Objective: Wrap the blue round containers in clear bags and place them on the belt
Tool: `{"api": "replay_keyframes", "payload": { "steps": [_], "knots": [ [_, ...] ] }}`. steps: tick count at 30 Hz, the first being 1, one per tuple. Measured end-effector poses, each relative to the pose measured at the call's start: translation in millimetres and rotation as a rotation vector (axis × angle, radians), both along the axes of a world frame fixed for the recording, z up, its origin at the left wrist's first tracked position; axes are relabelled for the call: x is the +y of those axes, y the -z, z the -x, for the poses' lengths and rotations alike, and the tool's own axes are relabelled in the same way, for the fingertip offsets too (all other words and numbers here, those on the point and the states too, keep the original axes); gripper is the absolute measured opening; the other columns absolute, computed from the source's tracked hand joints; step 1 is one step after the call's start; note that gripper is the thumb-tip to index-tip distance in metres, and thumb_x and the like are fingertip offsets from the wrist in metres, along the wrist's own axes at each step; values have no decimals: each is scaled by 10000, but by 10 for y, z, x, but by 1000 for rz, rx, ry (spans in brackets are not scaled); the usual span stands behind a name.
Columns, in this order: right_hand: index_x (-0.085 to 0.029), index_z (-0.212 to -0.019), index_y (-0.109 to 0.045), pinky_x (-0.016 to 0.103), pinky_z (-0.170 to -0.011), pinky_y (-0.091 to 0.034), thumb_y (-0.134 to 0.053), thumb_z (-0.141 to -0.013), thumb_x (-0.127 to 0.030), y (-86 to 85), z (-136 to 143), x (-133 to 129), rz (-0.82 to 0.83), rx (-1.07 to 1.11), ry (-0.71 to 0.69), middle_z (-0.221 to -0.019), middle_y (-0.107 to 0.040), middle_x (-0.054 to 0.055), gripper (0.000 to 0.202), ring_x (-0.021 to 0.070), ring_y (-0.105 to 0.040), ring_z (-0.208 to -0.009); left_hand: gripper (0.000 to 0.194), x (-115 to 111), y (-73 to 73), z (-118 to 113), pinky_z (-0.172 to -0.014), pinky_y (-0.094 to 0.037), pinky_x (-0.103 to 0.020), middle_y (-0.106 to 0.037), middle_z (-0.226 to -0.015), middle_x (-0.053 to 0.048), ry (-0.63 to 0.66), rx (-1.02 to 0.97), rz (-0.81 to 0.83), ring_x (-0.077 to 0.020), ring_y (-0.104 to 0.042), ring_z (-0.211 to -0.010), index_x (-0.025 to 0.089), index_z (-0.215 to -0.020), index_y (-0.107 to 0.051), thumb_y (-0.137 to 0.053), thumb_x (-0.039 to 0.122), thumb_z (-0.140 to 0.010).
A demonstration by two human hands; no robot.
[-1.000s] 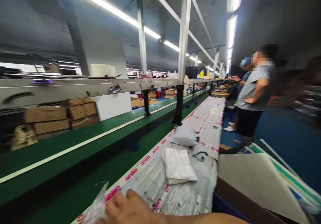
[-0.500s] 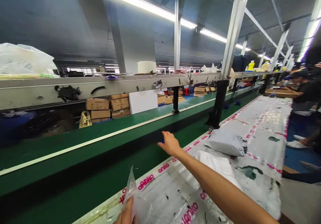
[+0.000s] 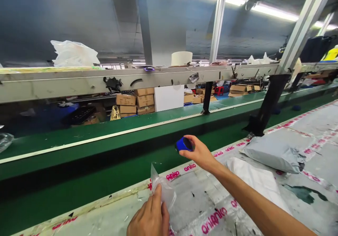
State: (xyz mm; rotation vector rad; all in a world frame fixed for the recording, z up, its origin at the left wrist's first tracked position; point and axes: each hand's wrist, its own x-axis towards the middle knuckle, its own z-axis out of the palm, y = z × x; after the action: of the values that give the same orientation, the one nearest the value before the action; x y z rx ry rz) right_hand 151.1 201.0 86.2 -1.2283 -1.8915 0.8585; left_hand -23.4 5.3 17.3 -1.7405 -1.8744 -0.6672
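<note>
My right hand reaches out over the green conveyor belt, thumb and fingers closed around a small blue cup-shaped piece. The piece is tilted, its dark hollow side partly showing. Lower down, my left hand pinches a clear plastic bag above the worktable, which is covered in white sheeting with pink lettering. One corner of the bag points upward. Right of my right forearm lie folded white bags and a stuffed grey plastic package.
Beyond the table edge runs the green belt, with another blue piece farther along it. A black-wrapped post stands at the table's edge. Overhead is a metal shelf rail. Cardboard boxes are stacked behind.
The view has turned left. My right hand has come up with the blue piece, which was mostly hidden before. My left hand and the bag show more fully.
</note>
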Motion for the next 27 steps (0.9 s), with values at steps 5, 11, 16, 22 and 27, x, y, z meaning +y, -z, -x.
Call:
{"api": "replay_keyframes", "payload": {
  "steps": [5,11,16,22,27],
  "knots": [
    [-288,-1334,-574,370,-1045,-467,-920,-661,-411,-83,-213,-960,250,485,-455,-1524,-451,64,767,279,-539,-1291,371,-58,-31,-45,-611,-546,-289,-770,-894,-2,5,-122,57,-186,-732,-709,197,-1320,-613,-462,175,-982],
    [-268,-1286,-650,423,-1049,-424,-985,-565,-326,251,-71,-1224,606,712,-528,-1394,-572,79,797,320,-528,-1282,448,-104,-18,-84,-700,-578,-276,-762,-1159,-45,33,-176,47,-207,-757,-857,206,-1387,-566,-454,153,-956],
    [-225,-1246,-661,388,-1029,-423,-971,-570,-295,379,31,-1192,664,799,-506,-1178,-694,56,748,294,-586,-1197,472,-115,44,-82,-658,-558,-262,-787,-1032,3,-18,-228,60,-181,-747,-745,241,-1440,-516,-446,177,-978],
    [-218,-1283,-635,428,-1075,-408,-968,-590,-312,468,55,-1248,558,781,-429,-1242,-683,77,774,313,-574,-1235,541,-126,113,-87,-727,-591,-261,-768,-1099,3,83,-286,-1,-174,-754,-790,292,-1469,-454,-426,151,-948],
    [-244,-1321,-606,431,-1058,-427,-964,-616,-345,505,33,-1296,405,712,-378,-1269,-670,69,798,313,-590,-1204,525,-150,71,-162,-668,-604,-247,-750,-1173,13,134,-421,-36,-161,-766,-816,311,-1454,-436,-417,160,-952]
  ]
}}
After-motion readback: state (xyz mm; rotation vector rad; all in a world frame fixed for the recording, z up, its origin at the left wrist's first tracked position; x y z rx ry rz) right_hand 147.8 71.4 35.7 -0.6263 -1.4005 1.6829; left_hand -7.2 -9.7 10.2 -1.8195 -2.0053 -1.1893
